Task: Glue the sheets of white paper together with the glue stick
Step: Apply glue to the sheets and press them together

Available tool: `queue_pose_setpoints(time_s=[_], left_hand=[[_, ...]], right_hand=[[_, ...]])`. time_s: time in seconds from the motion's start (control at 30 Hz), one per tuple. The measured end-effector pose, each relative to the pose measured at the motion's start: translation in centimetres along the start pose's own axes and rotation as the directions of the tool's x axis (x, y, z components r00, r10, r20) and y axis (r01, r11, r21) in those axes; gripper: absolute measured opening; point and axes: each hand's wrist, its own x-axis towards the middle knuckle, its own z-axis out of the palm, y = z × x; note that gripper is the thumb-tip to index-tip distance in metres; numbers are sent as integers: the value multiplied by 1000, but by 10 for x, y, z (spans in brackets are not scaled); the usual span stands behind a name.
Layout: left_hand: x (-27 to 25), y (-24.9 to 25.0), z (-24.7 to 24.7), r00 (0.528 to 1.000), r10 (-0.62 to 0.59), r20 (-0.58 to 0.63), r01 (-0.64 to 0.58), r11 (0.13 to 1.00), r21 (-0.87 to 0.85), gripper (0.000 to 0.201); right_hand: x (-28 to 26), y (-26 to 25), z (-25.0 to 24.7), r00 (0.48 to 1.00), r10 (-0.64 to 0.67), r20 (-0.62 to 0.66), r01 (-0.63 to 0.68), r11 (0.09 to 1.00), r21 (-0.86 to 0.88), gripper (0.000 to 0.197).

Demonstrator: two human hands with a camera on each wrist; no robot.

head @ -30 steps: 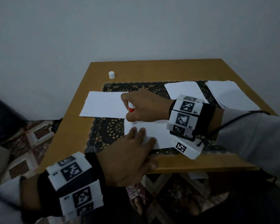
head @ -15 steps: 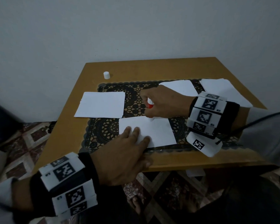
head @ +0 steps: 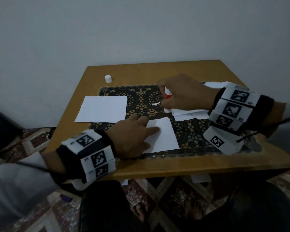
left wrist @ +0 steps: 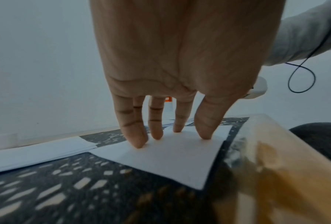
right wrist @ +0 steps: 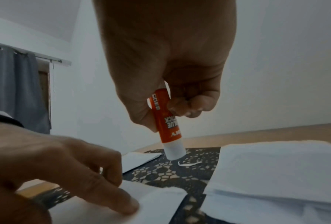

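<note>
Meanwhile right hand (head: 182, 94) grasps glue stick (right wrist: 167, 124), seemingly above mat; left hand (head: 132, 136) flat on sheet (head: 164, 136)

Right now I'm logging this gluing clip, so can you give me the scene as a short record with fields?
left hand: left hand flat, fingers pressing the near sheet
right hand: right hand with its grip round the glue stick, nozzle down above the lace mat
cap: white cap off, standing at the table's far left
other paper: one sheet at left, a stack at right
</note>
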Motion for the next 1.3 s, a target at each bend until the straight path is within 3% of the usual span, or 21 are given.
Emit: queue_pose_setpoints(time_s=[0.3, 0.77, 1.03, 1.17, 1.3], left_hand=[[15, -7, -1, 999, 42, 21, -40, 996, -84, 68], [15, -9, 2, 999, 47, -9, -48, 992, -118, 66], [24, -3, -5, 993, -31, -114, 10, 984, -179, 52], [35, -8, -12, 995, -93, -30, 86, 980, -180, 74], [44, -14, -19, 988, -139, 66, 152, 956, -250, 82]], right_hand=[[-17, 8, 26, 996, 91, 16, -93, 979, 182, 14], [-45, -12, 25, 990, 44, 134, -70, 979, 192, 19], [-66, -15, 24, 988, -22, 155, -10, 979, 205, 17], [-64, -4, 14, 963, 24, 270, -92, 965, 244, 20], [-58, 8, -8, 983, 83, 161, -131, 942, 310, 20]])
